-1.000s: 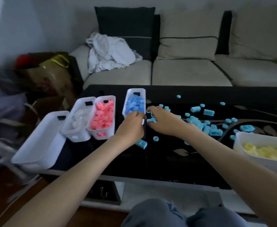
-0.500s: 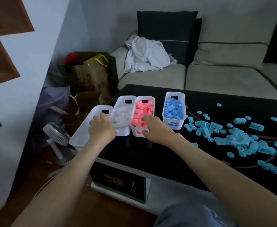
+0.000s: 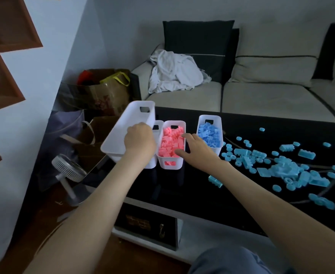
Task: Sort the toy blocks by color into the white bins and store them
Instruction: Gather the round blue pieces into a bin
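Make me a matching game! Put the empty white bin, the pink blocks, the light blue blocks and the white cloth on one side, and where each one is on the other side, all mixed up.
Things
1. empty white bin
2. pink blocks
3. light blue blocks
4. white cloth

Places
A. scattered on the black table
B. on the sofa
C. gripped by the left hand
D. in the narrow bin that the right hand touches

Pairs: 1-C, 2-D, 3-A, 4-B

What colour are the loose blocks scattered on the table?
Light blue. The blocks stand out against the black table in the head view, the only one.
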